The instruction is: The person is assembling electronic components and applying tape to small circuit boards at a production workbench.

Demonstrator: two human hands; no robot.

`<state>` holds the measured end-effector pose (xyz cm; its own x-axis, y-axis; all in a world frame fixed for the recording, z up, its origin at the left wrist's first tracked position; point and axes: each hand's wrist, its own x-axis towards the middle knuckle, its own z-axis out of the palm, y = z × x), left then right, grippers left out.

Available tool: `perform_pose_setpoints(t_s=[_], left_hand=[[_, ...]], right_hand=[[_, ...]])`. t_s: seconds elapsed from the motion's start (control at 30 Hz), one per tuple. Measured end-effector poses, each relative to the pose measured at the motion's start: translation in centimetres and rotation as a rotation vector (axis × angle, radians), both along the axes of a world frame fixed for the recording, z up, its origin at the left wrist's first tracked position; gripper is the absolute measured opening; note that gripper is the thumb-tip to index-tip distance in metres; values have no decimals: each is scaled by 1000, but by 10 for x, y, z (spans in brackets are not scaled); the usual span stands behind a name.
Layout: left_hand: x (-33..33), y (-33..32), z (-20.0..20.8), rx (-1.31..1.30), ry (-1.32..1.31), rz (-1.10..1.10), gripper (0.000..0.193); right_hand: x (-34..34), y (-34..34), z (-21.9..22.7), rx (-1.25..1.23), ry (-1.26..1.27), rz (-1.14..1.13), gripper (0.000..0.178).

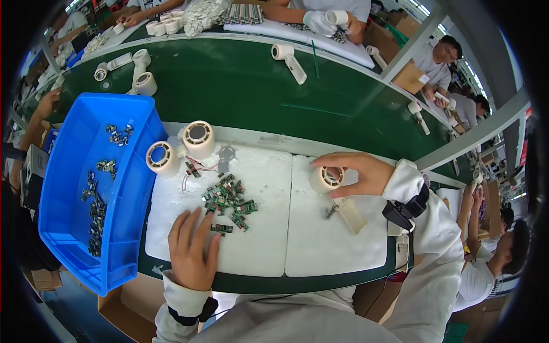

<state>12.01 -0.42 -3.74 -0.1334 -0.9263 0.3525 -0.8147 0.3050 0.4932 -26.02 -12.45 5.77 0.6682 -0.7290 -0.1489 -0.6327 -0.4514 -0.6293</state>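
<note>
My left hand (pixel 193 250) lies palm down on the white foam pad (pixel 260 263), its fingers stretched and slightly apart. Just beyond its fingertips is a loose heap of small green circuit boards (pixel 226 194); one board (pixel 222 228) is beside the index finger. On the right half of the pad, my right hand (pixel 363 171) curls around the round head of a cream handheld fan (pixel 327 182). Its handle (pixel 350 216) points toward me, and a small dark part beside it is blurred. Two more cream fan heads (pixel 162 159) (pixel 199 140) stand at the pad's far left.
A blue bin (pixel 146 194) with more circuit boards stands left of the pad. Red wires (pixel 191 166) and a grey disc-shaped piece (pixel 227 153) lie near the heap. Across the pad runs a green conveyor belt (pixel 229 80) carrying several fans (pixel 290 63). Other people work beyond and at right.
</note>
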Motion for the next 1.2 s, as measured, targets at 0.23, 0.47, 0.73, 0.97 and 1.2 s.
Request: perform_pose_setpoints(t_s=[0.23,0.47,0.73,0.97,1.2], left_hand=[[5,-9,5,34,115,-78,30],[7,-19,-3,70,180,-128,26],[16,-12,-5,61,357,-53,24],[13,-9,-3,42,392,-31,24],[9,-5,-1,36,729,71,23]], right_hand=[[-91,-88,-14,21,-183,-686,54],[-268,-130,-78,-235,1019,-1222,57],[-71,-219,-79,-564,398,-905,75],[-1,-248,-111,-344,340,-967,62],[-11,-90,-25,670,-971,-976,24]])
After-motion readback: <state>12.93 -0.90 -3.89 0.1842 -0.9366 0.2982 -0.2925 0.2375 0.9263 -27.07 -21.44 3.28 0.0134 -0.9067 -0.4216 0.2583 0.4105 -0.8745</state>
